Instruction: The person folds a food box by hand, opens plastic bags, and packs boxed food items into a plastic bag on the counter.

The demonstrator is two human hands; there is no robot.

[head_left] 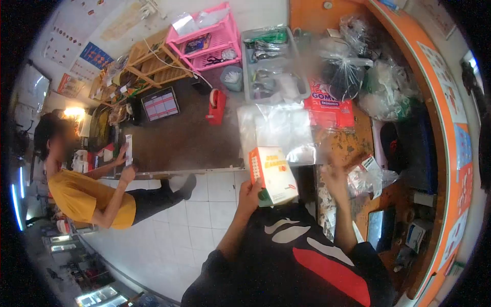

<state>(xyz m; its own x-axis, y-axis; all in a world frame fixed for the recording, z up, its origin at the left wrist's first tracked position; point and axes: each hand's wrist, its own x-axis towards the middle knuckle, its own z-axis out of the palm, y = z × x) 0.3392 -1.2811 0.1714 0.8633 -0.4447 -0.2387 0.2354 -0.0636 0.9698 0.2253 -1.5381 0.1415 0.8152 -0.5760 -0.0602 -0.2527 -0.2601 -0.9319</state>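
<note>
My left hand [248, 196] is closed on the lower left edge of a white, orange and green cardboard box [277, 173] with yellow lettering. The box is tilted in front of my chest, and its print is too blurred to read. Just beyond it, clear plastic bags [276, 125] lie flat on the counter. My right hand [335, 179] is over the orange worktop, somewhat blurred, its fingers apart and nothing visible in them. Beside that hand lies a crumpled clear plastic packet [369, 176] with red print.
A red tape dispenser [216, 106] stands on the dark counter [189, 143]. Behind are a pink rack [207, 38], a grey cutlery tray [248, 66] and a red plastic pack [331, 107]. At left, another person in a yellow shirt [94, 197] holds a narrow white box [129, 149].
</note>
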